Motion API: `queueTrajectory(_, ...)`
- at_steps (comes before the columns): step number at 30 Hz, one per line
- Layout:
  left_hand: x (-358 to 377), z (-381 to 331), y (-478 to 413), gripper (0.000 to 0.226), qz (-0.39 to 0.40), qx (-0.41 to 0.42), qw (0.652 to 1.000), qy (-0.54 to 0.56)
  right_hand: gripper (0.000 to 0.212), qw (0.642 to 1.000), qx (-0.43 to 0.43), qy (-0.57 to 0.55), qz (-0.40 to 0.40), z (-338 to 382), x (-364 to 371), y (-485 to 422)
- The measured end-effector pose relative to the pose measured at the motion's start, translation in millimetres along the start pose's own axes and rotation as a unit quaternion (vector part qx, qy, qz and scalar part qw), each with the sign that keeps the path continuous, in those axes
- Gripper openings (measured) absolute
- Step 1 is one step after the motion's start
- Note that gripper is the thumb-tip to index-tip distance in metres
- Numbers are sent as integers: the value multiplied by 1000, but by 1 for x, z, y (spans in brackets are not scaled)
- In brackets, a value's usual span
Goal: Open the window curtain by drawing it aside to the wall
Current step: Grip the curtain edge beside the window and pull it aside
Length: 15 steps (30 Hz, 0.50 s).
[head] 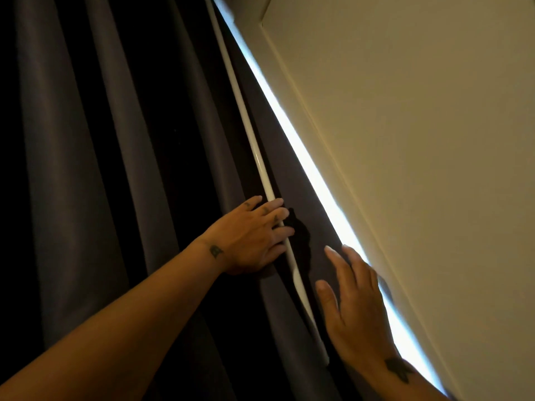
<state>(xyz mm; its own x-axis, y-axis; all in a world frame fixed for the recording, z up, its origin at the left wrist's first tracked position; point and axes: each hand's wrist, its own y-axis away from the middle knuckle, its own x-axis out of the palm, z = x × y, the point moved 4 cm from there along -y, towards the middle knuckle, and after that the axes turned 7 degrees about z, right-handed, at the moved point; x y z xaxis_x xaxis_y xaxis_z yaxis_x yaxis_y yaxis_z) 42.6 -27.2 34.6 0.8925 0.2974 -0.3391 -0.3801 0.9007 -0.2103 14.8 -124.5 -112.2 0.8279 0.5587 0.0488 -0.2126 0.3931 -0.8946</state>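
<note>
— So where does the curtain [115, 169] hang?

— Across the left and middle of the view, dark grey, in deep vertical folds. Its edge runs slantwise from the top centre down to the lower right, just beside a narrow bright strip of window [312, 175] that shows between the cloth and the cream wall [419, 140].

— And that pale line on the cloth?

— A white rod [254, 146], lying along the curtain near its edge, slanting the same way.

— What are the hands doing?

— The left hand [252, 238] rests against the curtain with its fingers [278, 211] laid across the rod, curled a little over it; whether they truly grip it I cannot tell. The right hand [356, 308] is spread flat, fingers apart, on the strip of curtain between the rod and the bright gap, its fingertips close to the curtain's edge. It clasps nothing.

— Anything else?

— Small dark tattoos [215, 251] on both wrists, and bare forearms reaching in from the lower left and lower right.
</note>
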Motion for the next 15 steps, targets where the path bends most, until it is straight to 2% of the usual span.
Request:
queueTrajectory(4, -6, 1, 10, 56, -12, 8, 1000, -11, 46, 999, 40, -5, -26, 1, 1, -2)
queueTrajectory(8, -12, 1, 17, 52, -21, 18, 1000, -6, 43, 996, 83, 4, -21, 0, 2, -3)
queueTrajectory(15, -12, 4, 19, 52, -50, 4, 997, 51, 44, 1000, -6, 6, 13, 27, 6, 12)
